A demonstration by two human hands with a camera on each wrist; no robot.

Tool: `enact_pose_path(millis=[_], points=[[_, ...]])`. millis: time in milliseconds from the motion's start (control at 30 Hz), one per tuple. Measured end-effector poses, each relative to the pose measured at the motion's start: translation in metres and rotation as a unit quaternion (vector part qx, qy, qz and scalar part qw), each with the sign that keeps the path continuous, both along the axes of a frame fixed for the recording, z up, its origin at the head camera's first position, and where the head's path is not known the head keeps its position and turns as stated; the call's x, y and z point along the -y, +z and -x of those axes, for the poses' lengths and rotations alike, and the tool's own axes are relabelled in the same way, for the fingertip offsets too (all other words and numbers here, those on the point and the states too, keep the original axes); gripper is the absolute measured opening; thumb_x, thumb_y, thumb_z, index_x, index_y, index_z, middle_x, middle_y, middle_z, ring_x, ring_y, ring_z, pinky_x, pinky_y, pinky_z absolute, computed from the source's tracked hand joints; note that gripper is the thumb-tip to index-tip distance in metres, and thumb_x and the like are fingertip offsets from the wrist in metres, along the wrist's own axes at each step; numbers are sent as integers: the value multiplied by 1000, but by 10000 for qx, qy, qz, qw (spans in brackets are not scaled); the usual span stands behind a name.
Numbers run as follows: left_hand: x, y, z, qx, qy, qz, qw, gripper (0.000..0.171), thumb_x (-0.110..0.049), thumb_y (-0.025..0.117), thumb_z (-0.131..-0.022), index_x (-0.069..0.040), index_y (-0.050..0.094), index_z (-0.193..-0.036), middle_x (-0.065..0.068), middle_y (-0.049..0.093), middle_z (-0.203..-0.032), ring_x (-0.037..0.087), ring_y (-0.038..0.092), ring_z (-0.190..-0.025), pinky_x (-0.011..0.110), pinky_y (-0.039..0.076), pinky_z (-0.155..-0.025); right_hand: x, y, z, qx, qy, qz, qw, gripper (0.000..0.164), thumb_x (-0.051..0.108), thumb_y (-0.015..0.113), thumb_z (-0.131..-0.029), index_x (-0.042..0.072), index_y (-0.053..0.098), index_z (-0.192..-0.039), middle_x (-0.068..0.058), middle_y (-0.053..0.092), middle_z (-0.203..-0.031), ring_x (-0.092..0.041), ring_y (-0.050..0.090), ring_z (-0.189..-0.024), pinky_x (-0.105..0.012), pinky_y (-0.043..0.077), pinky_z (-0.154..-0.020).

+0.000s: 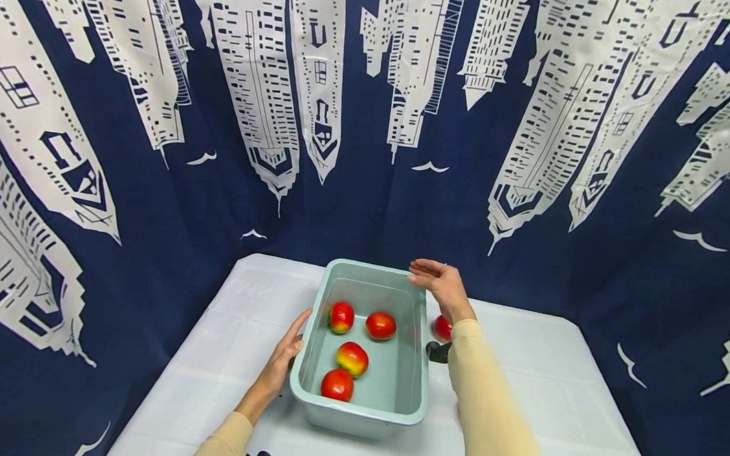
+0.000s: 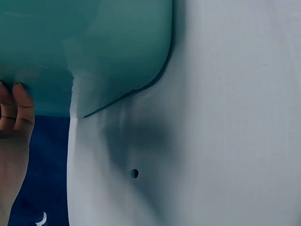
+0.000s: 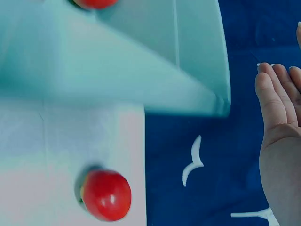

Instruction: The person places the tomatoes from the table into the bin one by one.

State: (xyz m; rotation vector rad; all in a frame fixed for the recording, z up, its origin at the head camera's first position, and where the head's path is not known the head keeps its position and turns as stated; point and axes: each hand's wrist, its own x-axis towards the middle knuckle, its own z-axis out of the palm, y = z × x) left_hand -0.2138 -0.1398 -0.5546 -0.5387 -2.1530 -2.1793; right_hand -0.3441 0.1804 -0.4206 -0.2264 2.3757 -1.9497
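A pale green plastic tub [image 1: 386, 416] stands on the white-covered table, holding several red fruits, among them a red-and-yellow one [image 1: 352, 359] and a plain red one [image 1: 337, 385]. My left hand [image 1: 282, 358] lies along the tub's left wall with fingers extended; in the left wrist view its fingertips are right at the green side. Above the far right corner is my right hand [image 1: 441, 287], fingers straight and nothing in them. The right wrist view shows this hand [image 3: 282, 106] apart from the tub's corner.
Another red fruit [image 3: 107, 195] lies on the table outside the tub, on its right, partly hidden by my right forearm in the head view. A dark blue cloth [image 1: 366, 207] with white buildings hangs behind the table [image 1: 538, 361].
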Motion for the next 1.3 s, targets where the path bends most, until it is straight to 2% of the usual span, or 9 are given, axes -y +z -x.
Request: enact_pose_path(millis=[133, 233, 467, 533, 733, 933, 1067, 1133, 1300], points=[[-2, 0, 1, 33, -18, -44, 10000, 63, -21, 29, -94, -24, 21, -156, 24, 33, -153, 18, 48, -127, 46, 35, -99, -19, 5, 2, -76, -260, -70, 9996, 54, 7, 69, -86, -1, 51, -137, -18, 57, -138, -7, 64, -110, -35, 43, -104], [-2, 0, 1, 12, 14, -75, 10000, 63, -22, 30, -93, -25, 22, -155, 26, 33, -153, 18, 48, -126, 46, 36, -98, -32, 2, 3, -102, -398, -158, 9990, 55, 9, 69, -87, -2, 50, -138, -20, 55, -139, -5, 64, -109, -38, 42, -106], [0, -3, -2, -6, 24, -105, 9999, 63, -22, 29, -93, -24, 21, -156, 27, 31, -154, 9, 50, -123, 46, 36, -98, -59, -37, 7, 79, -1057, -213, 9941, 54, 13, 68, -89, -1, 51, -138, -20, 55, -140, 0, 65, -100, -39, 40, -108], [0, -4, -4, 18, 36, -84, 10000, 63, -22, 28, -94, -24, 20, -156, 25, 32, -154, 9, 50, -123, 48, 36, -98, -63, -52, 8, 239, -1204, -200, 9922, 53, 13, 68, -89, 0, 51, -138, -19, 55, -140, -4, 65, -103, -39, 40, -108], [-1, -3, -3, 71, 73, -72, 9999, 62, -22, 29, -94, -27, 22, -155, 19, 33, -155, 14, 49, -125, 48, 35, -100, -67, -86, 5, 569, -1639, -438, 9839, 54, 12, 67, -89, -1, 51, -138, -21, 54, -141, -32, 56, -126, -41, 40, -108], [-5, -4, 2, 36, -91, -51, 9999, 63, -22, 29, -94, -26, 21, -156, 20, 34, -155, 20, 48, -127, 48, 36, -100, -82, -109, 3, 628, -2296, -1113, 9649, 59, 11, 68, -84, -3, 50, -138, -23, 50, -142, -37, 47, -133, -45, 37, -110], [-4, -4, 2, 19, -52, -75, 10000, 63, -23, 29, -93, -26, 21, -156, 21, 34, -154, 18, 49, -125, 48, 36, -99, -86, -121, 1, 952, -2170, -1809, 9545, 64, 15, 68, -85, -3, 45, -142, -27, 45, -145, -42, 40, -135, -49, 36, -110], [-3, -4, 2, 39, -11, -80, 10000, 63, -24, 29, -93, -28, 22, -155, 21, 34, -154, 20, 49, -126, 47, 36, -98, -85, -126, 0, 943, -2004, -2292, 9478, 66, 17, 67, -86, -4, 42, -143, -30, 45, -144, -46, 36, -133, -51, 35, -110], [0, -3, 0, 45, -49, -60, 10000, 63, -25, 29, -93, -28, 21, -155, 24, 33, -153, 33, 46, -129, 47, 36, -98, -82, -136, 0, 356, -2043, -3455, 9152, 67, 21, 70, -84, -11, 45, -137, -35, 50, -135, -53, 43, -124, -56, 38, -105]])
